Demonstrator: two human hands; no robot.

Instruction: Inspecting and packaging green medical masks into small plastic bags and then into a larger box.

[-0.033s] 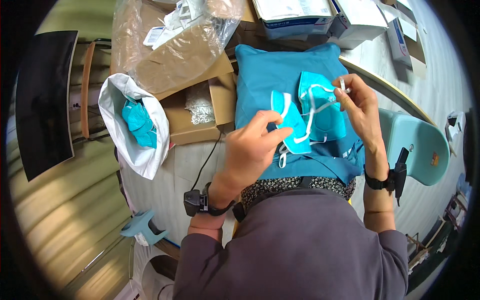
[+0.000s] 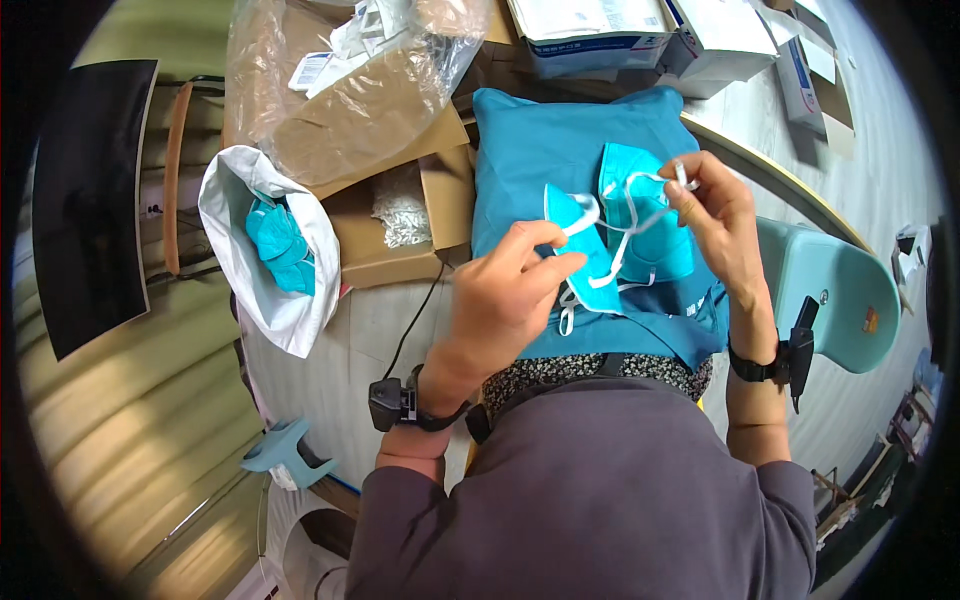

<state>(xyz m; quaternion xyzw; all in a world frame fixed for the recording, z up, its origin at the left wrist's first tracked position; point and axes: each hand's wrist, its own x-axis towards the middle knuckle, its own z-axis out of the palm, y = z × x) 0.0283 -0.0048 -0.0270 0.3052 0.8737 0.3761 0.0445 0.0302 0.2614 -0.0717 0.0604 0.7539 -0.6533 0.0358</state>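
Observation:
Two turquoise face masks lie over a blue cushion in front of me. My left hand [image 2: 502, 297] holds the edge of the nearer, folded mask [image 2: 598, 292] between thumb and forefinger. My right hand [image 2: 722, 212] pinches a white elastic strap [image 2: 683, 172] at the upper right, its other fingers curled. Between the hands, the strap loops across both masks. The farther mask [image 2: 672, 250] rests open and rounded on the blue cushion [image 2: 530, 130]. Below the nearer mask a small white strap loop [image 2: 566, 320] hangs down.
A white bag [image 2: 318, 240] with several turquoise masks [image 2: 277, 243] stands at the left. Beside it is a cardboard box [image 2: 390, 266] with white strips inside and clear plastic above. White-and-blue cartons [image 2: 595, 50] sit at the back. A pale blue stool [image 2: 850, 290] is at the right.
The white strap by my left fingers has swung right and now curves across toward the farther mask. Both hands stay nearly where they were.

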